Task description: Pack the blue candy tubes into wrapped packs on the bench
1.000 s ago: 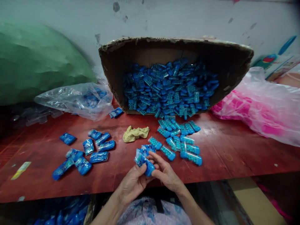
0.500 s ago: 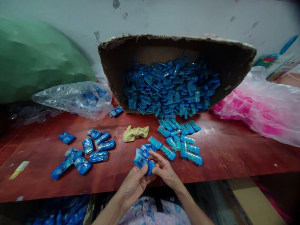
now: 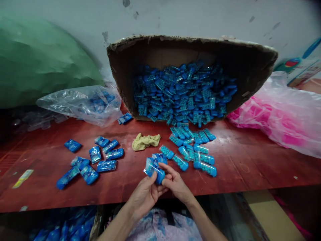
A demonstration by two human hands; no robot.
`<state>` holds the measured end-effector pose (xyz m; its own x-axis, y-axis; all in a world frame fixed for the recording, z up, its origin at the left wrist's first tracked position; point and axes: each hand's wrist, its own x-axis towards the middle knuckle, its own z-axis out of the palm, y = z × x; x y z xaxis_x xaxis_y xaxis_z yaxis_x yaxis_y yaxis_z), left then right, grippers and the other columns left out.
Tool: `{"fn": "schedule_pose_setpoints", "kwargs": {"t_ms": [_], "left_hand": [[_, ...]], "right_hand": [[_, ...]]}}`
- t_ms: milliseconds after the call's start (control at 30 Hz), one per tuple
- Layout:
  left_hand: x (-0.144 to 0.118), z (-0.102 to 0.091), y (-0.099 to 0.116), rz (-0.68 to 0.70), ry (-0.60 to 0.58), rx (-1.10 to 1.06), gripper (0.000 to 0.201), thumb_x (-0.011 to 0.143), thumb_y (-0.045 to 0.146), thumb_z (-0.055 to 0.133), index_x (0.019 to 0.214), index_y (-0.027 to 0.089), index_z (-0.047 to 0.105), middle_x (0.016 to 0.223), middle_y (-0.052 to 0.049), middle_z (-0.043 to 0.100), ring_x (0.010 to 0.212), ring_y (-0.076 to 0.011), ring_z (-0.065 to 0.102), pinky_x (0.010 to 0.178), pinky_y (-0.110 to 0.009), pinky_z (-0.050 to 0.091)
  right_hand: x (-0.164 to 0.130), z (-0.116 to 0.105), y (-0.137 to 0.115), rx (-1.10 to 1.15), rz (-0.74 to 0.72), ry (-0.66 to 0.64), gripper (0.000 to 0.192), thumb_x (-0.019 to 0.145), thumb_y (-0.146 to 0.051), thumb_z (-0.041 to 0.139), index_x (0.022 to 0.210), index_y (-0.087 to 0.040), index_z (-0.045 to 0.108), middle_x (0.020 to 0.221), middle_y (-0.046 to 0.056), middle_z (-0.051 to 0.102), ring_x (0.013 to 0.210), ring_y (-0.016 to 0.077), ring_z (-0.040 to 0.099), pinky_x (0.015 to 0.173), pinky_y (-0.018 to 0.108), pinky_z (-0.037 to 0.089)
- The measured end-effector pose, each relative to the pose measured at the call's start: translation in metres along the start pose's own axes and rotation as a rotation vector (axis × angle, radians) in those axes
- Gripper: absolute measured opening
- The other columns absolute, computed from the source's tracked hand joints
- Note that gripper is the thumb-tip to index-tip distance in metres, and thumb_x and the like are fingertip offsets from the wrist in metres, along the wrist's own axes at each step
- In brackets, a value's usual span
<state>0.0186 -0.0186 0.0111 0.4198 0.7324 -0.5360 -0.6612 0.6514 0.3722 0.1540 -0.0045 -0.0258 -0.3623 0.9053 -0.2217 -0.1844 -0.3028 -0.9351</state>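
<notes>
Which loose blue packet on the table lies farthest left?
The blue packet alone at the far left, apart from the cluster of packets to its right.

A single head-worn camera looks forward and down, close over the left hand point(image 3: 145, 194) and right hand point(image 3: 177, 185). Beyond the fingers point(image 3: 167, 167), it faces the table point(image 3: 250, 167) and wall point(image 3: 75, 20).

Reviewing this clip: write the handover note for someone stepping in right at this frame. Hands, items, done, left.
Left hand and right hand: both grip one blue capsule in a clear sleeve above the table edge.
Bare capsules: spilled from the tipped cardboard box, lying to the right.
Done: about ten sleeved packs lie on the left.
Left: the box is far from empty; whether the held sleeve is fully on cannot be told.
</notes>
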Motion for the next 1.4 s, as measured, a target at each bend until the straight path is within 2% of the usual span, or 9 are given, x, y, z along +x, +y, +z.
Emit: {"fn": "schedule_pose_setpoints", "kwargs": {"t_ms": [100, 367, 467, 567, 700, 833, 1000, 1167, 1400], "left_hand": [[0.001, -0.002, 0.003, -0.046, -0.018, -0.044, 0.025, 0.085, 0.03, 0.043, 0.091, 0.014, 0.06, 0.088, -0.009, 0.07, 0.091, -0.0215, 0.063, 0.089, -0.038, 0.041], [0.001, -0.011, 0.004, -0.03, 0.045, -0.005, 0.017, 0.083, 0.022, 0.047, 0.086, 0.013, 0.061, 0.082, -0.008, 0.071, 0.086, -0.021, 0.065, 0.088, -0.039, 0.042], [0.001, -0.014, 0.006, -0.02, 0.041, 0.019, 0.019, 0.083, 0.024, 0.047, 0.09, 0.013, 0.062, 0.083, -0.009, 0.071, 0.087, -0.0208, 0.064, 0.087, -0.038, 0.042], [0.0, -0.017, 0.008, 0.025, 0.02, 0.05, 0.019, 0.083, 0.024, 0.049, 0.091, 0.013, 0.063, 0.086, -0.008, 0.071, 0.086, -0.0199, 0.064, 0.087, -0.036, 0.043], [-0.002, -0.019, 0.008, 0.07, -0.058, 0.091, 0.022, 0.083, 0.02, 0.049, 0.099, 0.015, 0.062, 0.094, -0.009, 0.069, 0.09, -0.0202, 0.063, 0.088, -0.037, 0.042], [-0.005, -0.015, 0.003, 0.127, -0.055, 0.141, 0.024, 0.082, 0.022, 0.05, 0.102, 0.016, 0.061, 0.096, -0.008, 0.068, 0.093, -0.0195, 0.061, 0.088, -0.035, 0.04], [-0.008, -0.006, 0.003, 0.136, 0.047, 0.196, 0.022, 0.079, 0.029, 0.054, 0.095, 0.017, 0.064, 0.09, -0.006, 0.068, 0.086, -0.0172, 0.061, 0.083, -0.031, 0.041], [-0.004, -0.011, 0.006, 0.173, 0.15, 0.257, 0.017, 0.068, 0.029, 0.067, 0.064, 0.014, 0.06, 0.069, -0.002, 0.065, 0.065, -0.0123, 0.059, 0.069, -0.026, 0.043], [0.001, -0.028, 0.003, -0.023, 0.31, 0.445, 0.021, 0.072, 0.033, 0.058, 0.079, 0.015, 0.052, 0.06, -0.004, 0.065, 0.051, -0.0149, 0.061, 0.052, -0.025, 0.042]], "right_hand": [[0.0, 0.001, -0.001, -0.038, 0.012, -0.022, 0.046, 0.074, -0.017, 0.054, 0.119, -0.024, 0.052, 0.052, -0.009, 0.034, 0.049, 0.0064, 0.032, 0.052, 0.018, 0.034], [-0.002, 0.007, -0.004, -0.111, 0.009, -0.001, 0.042, 0.075, -0.017, 0.053, 0.116, -0.022, 0.053, 0.058, -0.008, 0.043, 0.052, 0.0073, 0.04, 0.057, 0.02, 0.039], [-0.002, 0.01, -0.005, -0.178, -0.125, 0.055, 0.035, 0.072, -0.012, 0.055, 0.105, -0.024, 0.06, 0.081, -0.002, 0.057, 0.075, 0.0122, 0.053, 0.074, 0.025, 0.043], [-0.003, 0.012, -0.007, -0.18, -0.203, 0.07, 0.035, 0.071, -0.01, 0.056, 0.102, -0.025, 0.061, 0.106, 0.002, 0.057, 0.096, 0.016, 0.053, 0.088, 0.029, 0.04], [-0.005, 0.017, -0.008, -0.074, -0.131, 0.092, 0.044, 0.074, -0.014, 0.054, 0.115, -0.028, 0.051, 0.11, 0.003, 0.057, 0.091, 0.0161, 0.057, 0.083, 0.032, 0.045], [-0.006, 0.024, -0.006, -0.19, -0.166, 0.159, 0.039, 0.074, -0.016, 0.058, 0.112, -0.024, 0.055, 0.109, 0.004, 0.058, 0.1, 0.0194, 0.055, 0.09, 0.033, 0.042], [-0.007, 0.029, -0.004, -0.193, -0.2, 0.237, 0.036, 0.075, -0.016, 0.056, 0.111, -0.021, 0.054, 0.1, 0.005, 0.061, 0.092, 0.0185, 0.057, 0.085, 0.032, 0.045], [-0.009, 0.033, -0.011, -0.309, -0.273, 0.209, 0.028, 0.077, -0.016, 0.053, 0.104, -0.023, 0.058, 0.09, 0.002, 0.06, 0.085, 0.0157, 0.057, 0.082, 0.028, 0.045], [0.003, 0.019, -0.011, -0.549, -0.234, 0.31, 0.018, 0.083, -0.019, 0.045, 0.092, -0.019, 0.061, 0.088, 0.004, 0.065, 0.082, 0.0176, 0.06, 0.075, 0.027, 0.045]]}}
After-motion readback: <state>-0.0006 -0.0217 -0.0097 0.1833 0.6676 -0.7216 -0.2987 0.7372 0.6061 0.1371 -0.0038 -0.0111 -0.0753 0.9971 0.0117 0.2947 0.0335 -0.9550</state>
